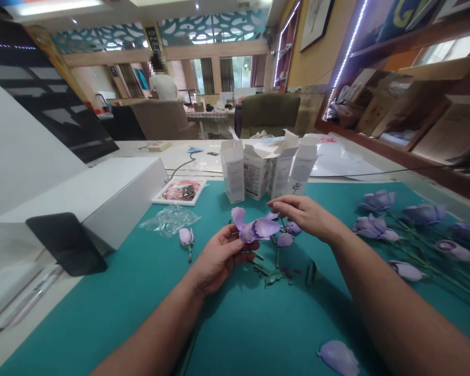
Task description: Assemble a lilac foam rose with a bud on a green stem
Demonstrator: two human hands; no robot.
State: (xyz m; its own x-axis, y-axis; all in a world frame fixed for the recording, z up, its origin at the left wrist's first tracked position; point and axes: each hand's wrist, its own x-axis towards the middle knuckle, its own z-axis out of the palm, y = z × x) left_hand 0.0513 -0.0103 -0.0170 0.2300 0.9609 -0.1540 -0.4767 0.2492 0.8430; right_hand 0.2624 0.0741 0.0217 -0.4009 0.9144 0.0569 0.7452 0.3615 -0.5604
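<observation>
While you sit at the teal mat (113, 324): bag (169, 220) and loose bud (186, 237) lie left | your left hand (219, 259) grasps the lilac flower (255, 228) above the mat, seemingly sparing its petals, base hidden | your right hand (307, 216) open at the petals, contact unclear | roses (376, 201) grouped right, away from your hands

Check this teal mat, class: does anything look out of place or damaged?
Yes: a lone lilac petal lies detached near the edge of the teal mat, and short green stem pieces are scattered beside the left hand, loose debris apart from the intact flowers.
</observation>
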